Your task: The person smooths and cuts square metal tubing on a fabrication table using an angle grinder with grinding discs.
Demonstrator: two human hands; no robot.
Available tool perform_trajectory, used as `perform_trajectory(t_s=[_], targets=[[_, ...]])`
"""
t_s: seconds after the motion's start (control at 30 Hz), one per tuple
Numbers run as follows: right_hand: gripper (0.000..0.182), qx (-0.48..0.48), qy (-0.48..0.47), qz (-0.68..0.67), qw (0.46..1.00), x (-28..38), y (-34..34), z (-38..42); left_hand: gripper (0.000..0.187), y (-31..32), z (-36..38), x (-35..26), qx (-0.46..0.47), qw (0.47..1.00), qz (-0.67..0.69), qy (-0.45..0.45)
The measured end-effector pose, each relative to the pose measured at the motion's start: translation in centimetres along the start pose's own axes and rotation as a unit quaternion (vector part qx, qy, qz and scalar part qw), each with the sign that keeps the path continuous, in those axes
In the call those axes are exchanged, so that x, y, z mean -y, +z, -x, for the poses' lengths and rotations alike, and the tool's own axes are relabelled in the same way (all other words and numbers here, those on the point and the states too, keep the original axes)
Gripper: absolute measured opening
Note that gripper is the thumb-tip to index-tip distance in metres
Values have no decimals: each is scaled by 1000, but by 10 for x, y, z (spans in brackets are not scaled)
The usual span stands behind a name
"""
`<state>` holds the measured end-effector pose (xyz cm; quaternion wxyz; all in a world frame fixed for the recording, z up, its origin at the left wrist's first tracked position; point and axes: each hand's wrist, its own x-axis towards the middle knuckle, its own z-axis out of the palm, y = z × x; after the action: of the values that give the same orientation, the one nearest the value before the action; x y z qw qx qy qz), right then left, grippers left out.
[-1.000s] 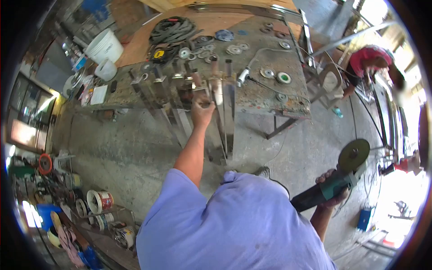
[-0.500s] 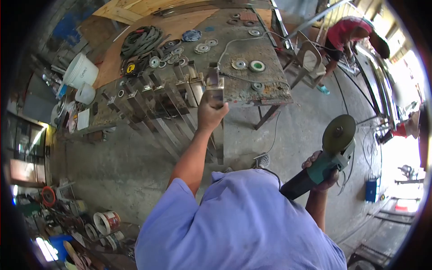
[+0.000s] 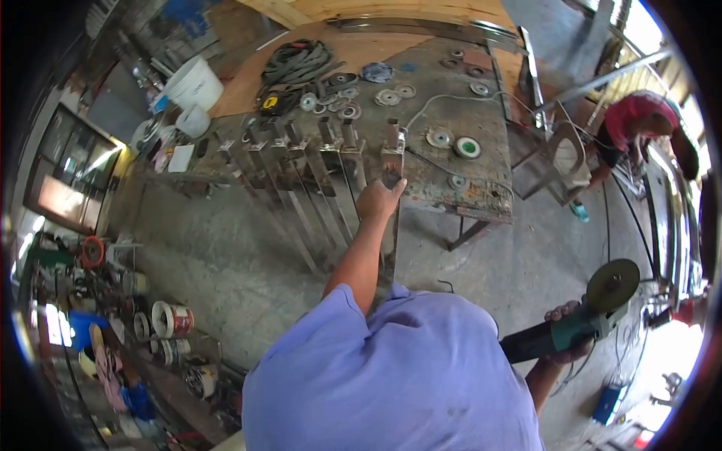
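My left hand (image 3: 380, 198) is wrapped round a square metal tube (image 3: 392, 159) at the front edge of the worktable (image 3: 481, 184). Several more metal tubes (image 3: 301, 161) lean in a row to its left. At the lower right, my right hand (image 3: 573, 331) grips a green and black angle grinder (image 3: 553, 337), whose large disc (image 3: 613, 286) points up and to the right, away from the table. Grinding discs (image 3: 440, 137) lie on the tabletop, one with a green centre (image 3: 467, 147).
A coiled hose (image 3: 295, 62) and a yellow tape measure (image 3: 270, 103) lie on the table. White buckets (image 3: 194, 84) stand at its left. A co-worker in red (image 3: 639, 124) bends beside a plastic chair (image 3: 568, 159) at the right. Paint cans (image 3: 173, 319) sit at lower left.
The view has turned, so the table and co-worker appear further right and lower. My left hand still holds the tube; my right hand and the grinder appear lower and further right.
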<state>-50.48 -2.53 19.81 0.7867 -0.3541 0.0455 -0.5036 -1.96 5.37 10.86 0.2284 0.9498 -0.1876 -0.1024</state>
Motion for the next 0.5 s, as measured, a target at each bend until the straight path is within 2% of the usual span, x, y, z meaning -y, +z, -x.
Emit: perform_trajectory(t_s=[0.03,0.07,0.1,0.17,0.2,0.3,0.37,0.47,0.5], targets=[[78,3,4,-3,1000,4,-6,-4,74,-16,7,-3,12,1000,1,2],[79,5,7,-5,1000,7,-12,-9,76,-35,18,-4,-16,997,71,-21],[82,8,9,-3,1000,11,-17,-13,74,-33,11,3,-124,987,106,-3],[86,11,16,2,1000,17,-24,-21,71,-22,-3,26,-332,929,162,31],[90,16,19,-2,1000,19,-26,-26,66,-34,-4,18,-356,911,203,37],[91,26,34,3,999,16,-26,-40,66,-17,-34,21,-380,894,236,39],[90,31,44,-8,999,9,-20,-45,70,-10,-33,17,-433,887,152,46],[89,39,49,-13,998,2,-16,-50,68,6,-32,15,-408,893,189,24],[88,41,49,-13,998,-1,-12,-51,67,10,-33,17,-427,886,177,36]])
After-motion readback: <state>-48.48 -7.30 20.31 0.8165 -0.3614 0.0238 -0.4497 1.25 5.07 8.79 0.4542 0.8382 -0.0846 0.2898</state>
